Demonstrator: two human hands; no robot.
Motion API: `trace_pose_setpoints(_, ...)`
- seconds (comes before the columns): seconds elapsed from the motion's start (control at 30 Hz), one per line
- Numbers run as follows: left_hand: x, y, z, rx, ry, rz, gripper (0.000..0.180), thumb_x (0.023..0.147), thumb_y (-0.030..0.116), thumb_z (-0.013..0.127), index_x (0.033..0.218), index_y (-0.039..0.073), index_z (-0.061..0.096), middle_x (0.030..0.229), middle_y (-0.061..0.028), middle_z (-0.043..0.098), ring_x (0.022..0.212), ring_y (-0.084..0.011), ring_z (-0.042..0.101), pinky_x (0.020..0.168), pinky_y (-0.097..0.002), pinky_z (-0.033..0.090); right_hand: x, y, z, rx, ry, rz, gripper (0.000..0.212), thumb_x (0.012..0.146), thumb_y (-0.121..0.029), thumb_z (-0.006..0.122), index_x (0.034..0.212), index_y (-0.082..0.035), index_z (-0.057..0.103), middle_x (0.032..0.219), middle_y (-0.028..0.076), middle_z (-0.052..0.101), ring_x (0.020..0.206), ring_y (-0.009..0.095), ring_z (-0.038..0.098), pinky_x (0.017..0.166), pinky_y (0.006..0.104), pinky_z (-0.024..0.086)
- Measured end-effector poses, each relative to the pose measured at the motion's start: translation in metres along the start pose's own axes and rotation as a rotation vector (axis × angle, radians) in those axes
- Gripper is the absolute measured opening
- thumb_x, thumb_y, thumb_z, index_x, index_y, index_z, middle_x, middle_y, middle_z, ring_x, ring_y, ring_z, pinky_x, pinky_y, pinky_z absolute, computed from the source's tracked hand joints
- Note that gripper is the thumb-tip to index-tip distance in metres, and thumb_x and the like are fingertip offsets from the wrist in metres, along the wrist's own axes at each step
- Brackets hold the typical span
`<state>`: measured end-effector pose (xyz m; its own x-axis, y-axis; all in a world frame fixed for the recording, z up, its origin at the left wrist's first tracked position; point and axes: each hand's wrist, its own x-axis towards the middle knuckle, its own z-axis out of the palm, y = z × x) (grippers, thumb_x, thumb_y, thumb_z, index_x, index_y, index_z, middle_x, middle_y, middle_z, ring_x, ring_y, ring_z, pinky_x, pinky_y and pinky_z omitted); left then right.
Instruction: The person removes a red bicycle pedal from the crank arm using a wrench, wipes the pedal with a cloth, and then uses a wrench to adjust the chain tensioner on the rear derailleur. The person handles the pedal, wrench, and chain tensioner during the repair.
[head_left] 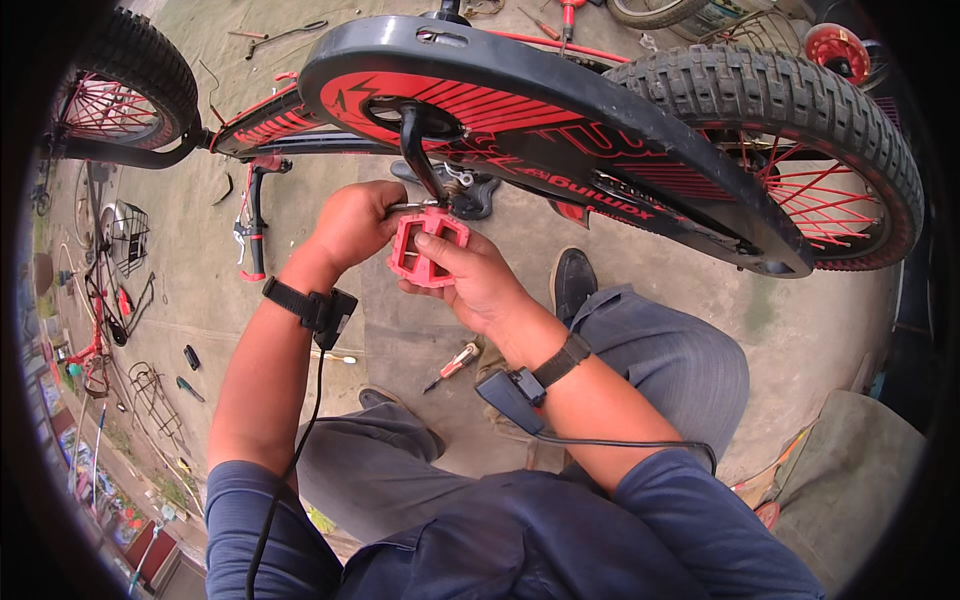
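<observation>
A red bicycle pedal [428, 250] sits at the end of a black crank arm [418, 158], beside a large black-and-red chain guard [560, 140]. My right hand [478, 282] is closed on the pedal, with the thumb pressed on its frame. My left hand [352, 225] grips a slim metal wrench [410, 206], its tip against the joint between pedal and crank. Most of the wrench is hidden by the fingers. Both wrists wear black straps with small devices and cables.
The bicycle's knobbly rear wheel [790, 130] is at the right, another wheel [130, 90] at the far left. Handlebars [254, 222] hang near the floor. A screwdriver [453, 366] lies between my feet. Bicycle parts and a wire basket [126, 236] lie to the left.
</observation>
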<state>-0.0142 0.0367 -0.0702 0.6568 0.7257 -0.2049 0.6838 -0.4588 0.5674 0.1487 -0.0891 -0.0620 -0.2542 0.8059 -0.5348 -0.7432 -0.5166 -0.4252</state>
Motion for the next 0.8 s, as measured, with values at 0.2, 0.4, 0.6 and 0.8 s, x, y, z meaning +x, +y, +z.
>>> trace_pose_setpoints(0.2, 0.005, 0.006, 0.019, 0.084, 0.049, -0.079, 0.017, 0.082, 0.026, 0.07, 0.086, 0.01, 0.065, 0.082, -0.0146, 0.068, 0.08, -0.0394, 0.065, 0.066, -0.0468, 0.051, -0.004, -0.001, -0.006, 0.033, -0.037, -0.022, 0.038, 0.1, -0.025, 0.063, 0.133, -0.006, 0.057, 0.118, 0.008, 0.067, 0.109, 0.02, 0.067, 0.084, 0.0375, 0.059)
trace_pose_setpoints(0.4, 0.005, 0.011, 0.036, -0.028, 0.059, -0.087, 0.016, 0.083, 0.026, 0.068, 0.088, 0.012, 0.066, 0.082, -0.0144, 0.068, 0.079, -0.039, 0.065, 0.065, -0.0463, 0.05, -0.011, -0.005, -0.012, 0.057, -0.062, -0.046, 0.039, 0.1, -0.025, 0.064, 0.133, -0.005, 0.056, 0.121, 0.01, 0.067, 0.11, 0.025, 0.067, 0.084, 0.0379, 0.059)
trace_pose_setpoints(0.6, 0.01, 0.014, 0.048, -0.152, 0.087, -0.065, 0.018, 0.085, 0.029, 0.068, 0.095, 0.013, 0.07, 0.084, -0.0151, 0.07, 0.08, -0.0384, 0.066, 0.067, -0.0447, 0.051, -0.017, -0.01, -0.016, 0.068, -0.059, -0.045, 0.039, 0.099, -0.024, 0.064, 0.132, -0.004, 0.057, 0.122, 0.011, 0.067, 0.111, 0.028, 0.069, 0.084, 0.0378, 0.06)
trace_pose_setpoints(0.8, 0.012, 0.012, 0.06, -0.257, 0.056, -0.148, 0.026, 0.086, 0.03, 0.067, 0.107, 0.016, 0.072, 0.088, -0.0157, 0.071, 0.081, -0.0382, 0.067, 0.069, -0.0432, 0.052, -0.02, -0.012, -0.02, 0.081, -0.069, -0.046, 0.039, 0.099, -0.024, 0.065, 0.132, -0.004, 0.056, 0.122, 0.012, 0.068, 0.112, 0.028, 0.068, 0.084, 0.0381, 0.06)
